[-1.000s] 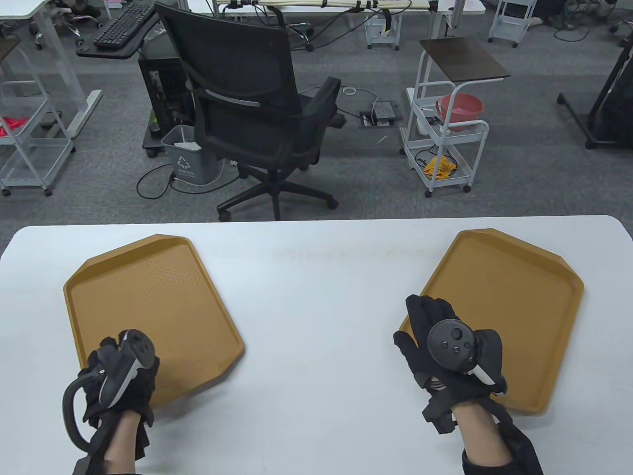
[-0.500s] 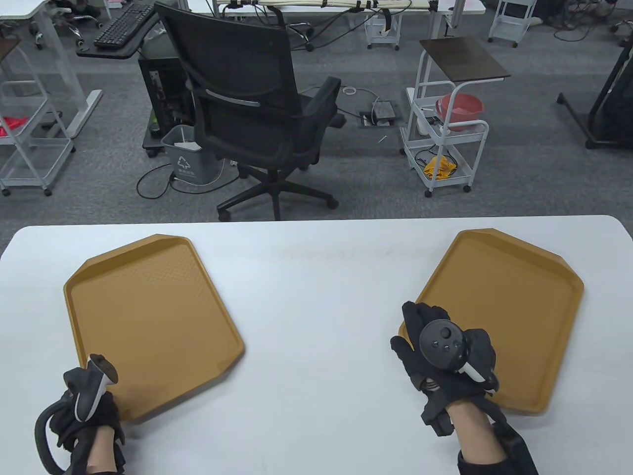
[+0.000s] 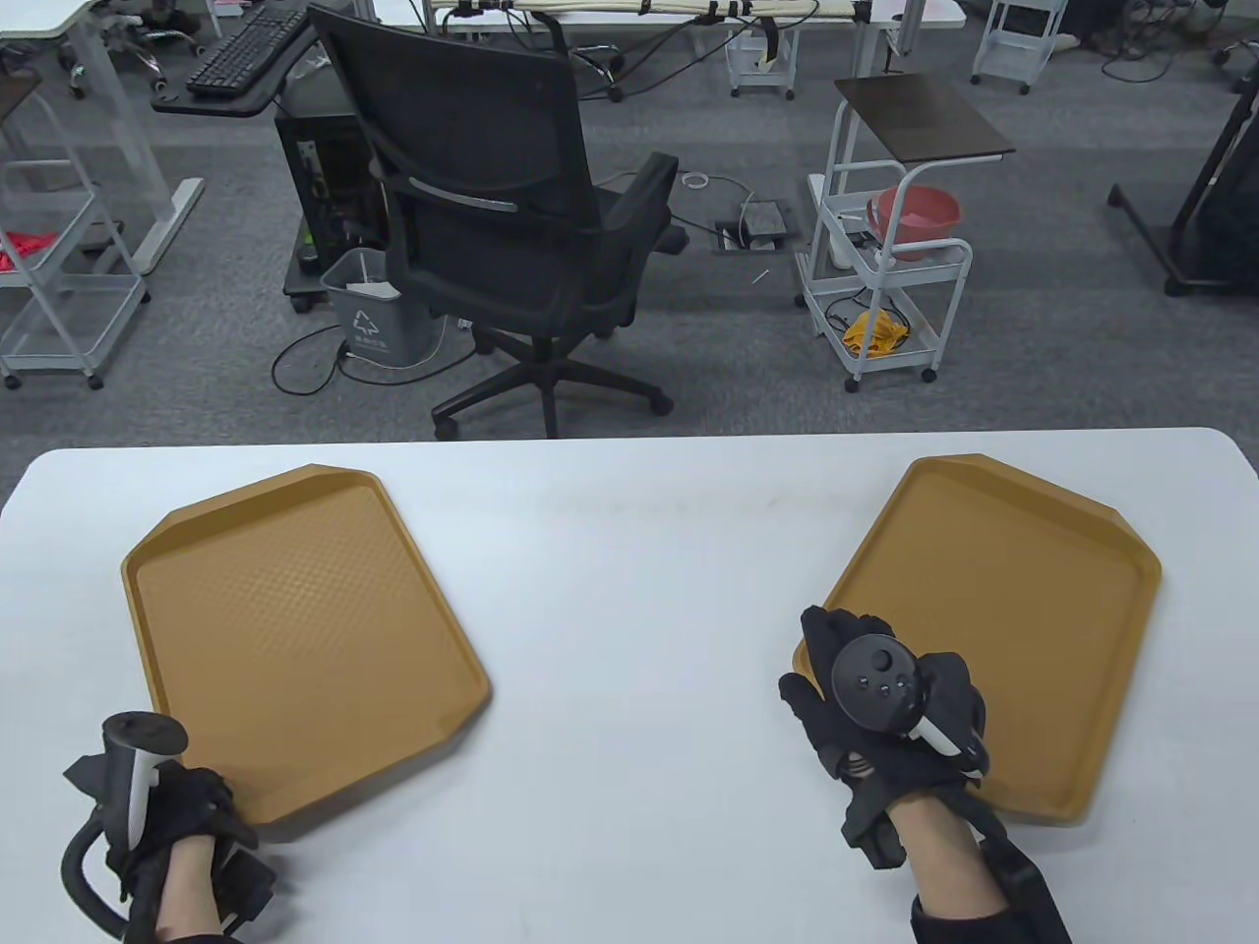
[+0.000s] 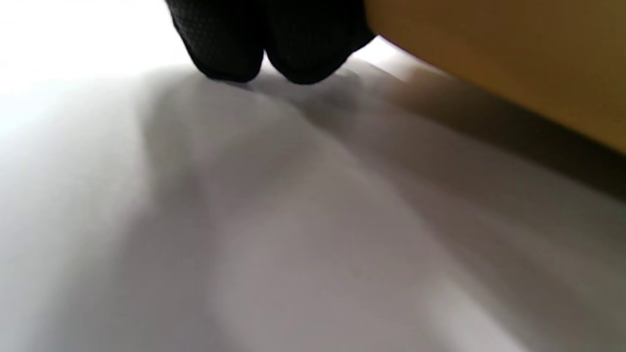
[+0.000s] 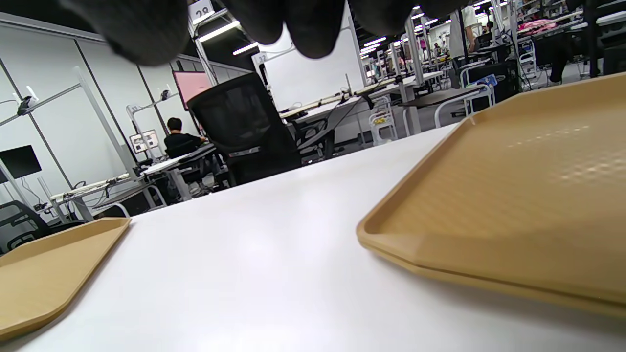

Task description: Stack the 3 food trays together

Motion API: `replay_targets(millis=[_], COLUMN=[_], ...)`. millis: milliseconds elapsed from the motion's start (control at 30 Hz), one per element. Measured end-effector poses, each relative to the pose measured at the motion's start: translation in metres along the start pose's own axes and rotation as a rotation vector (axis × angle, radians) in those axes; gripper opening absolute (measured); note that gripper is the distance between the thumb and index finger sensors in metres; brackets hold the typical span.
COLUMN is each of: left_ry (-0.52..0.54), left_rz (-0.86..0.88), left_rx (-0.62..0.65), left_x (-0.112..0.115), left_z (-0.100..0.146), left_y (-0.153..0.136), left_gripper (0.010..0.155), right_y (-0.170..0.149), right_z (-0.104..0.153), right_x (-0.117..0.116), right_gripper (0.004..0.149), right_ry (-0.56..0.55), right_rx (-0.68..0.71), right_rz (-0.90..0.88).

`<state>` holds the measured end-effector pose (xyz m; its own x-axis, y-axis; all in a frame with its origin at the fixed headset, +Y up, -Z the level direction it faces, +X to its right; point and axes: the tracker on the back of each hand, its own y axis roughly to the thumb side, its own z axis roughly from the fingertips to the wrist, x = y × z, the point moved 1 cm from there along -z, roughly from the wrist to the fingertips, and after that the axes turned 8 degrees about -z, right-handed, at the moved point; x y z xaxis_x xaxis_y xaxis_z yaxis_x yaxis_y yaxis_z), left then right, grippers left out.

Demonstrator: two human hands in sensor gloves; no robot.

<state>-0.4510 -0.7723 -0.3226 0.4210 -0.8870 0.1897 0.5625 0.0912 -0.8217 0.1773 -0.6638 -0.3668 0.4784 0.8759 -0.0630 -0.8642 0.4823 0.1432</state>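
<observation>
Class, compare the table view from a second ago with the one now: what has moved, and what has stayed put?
The left hand slid off the left tray toward its near-left corner, turning on edge; that tray shifted slightly. The right hand drew back a little, still over the right tray, which stayed put.

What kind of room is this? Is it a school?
It looks more like an open office or lab than a school. Behind the white table are a black office chair and a keyboard on a desk, and the right wrist view shows long rows of desks.
</observation>
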Motion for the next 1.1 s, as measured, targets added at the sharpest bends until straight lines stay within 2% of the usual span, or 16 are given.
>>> replay_targets(millis=[267,367,533,667,833,1100], left_ry=[0.004,0.0,0.056,0.105,0.081,-0.014], left_rz=[0.126,0.234,0.434,0.508,0.521,0.506], left_rx=[0.075,0.104,0.177,0.235,0.35,0.6], left_x=[-0.004,-0.006,-0.017,-0.028,-0.035,-0.04], left_z=[0.004,0.006,0.018,0.036,0.06,0.115], left_y=[0.003,0.002,0.006,0.017,0.04,0.099], left_gripper=[0.059,0.059,0.06,0.06,0.06,0.06], right_y=[-0.001,-0.001,-0.002,-0.001,0.0,0.001], right_z=[0.001,0.001,0.001,0.001,0.001,0.004], right_x=[0.001,0.001,0.002,0.006,0.01,0.013], right_gripper=[0.071,0.071,0.07,0.07,0.07,0.071], right_ry=[0.01,0.012,0.014,0.003,-0.013,-0.026], right_rx=[-0.006,-0.011,-0.014,-0.003,0.0,-0.008], right_rz=[-0.005,-0.007,-0.024,-0.047,-0.061,-0.094])
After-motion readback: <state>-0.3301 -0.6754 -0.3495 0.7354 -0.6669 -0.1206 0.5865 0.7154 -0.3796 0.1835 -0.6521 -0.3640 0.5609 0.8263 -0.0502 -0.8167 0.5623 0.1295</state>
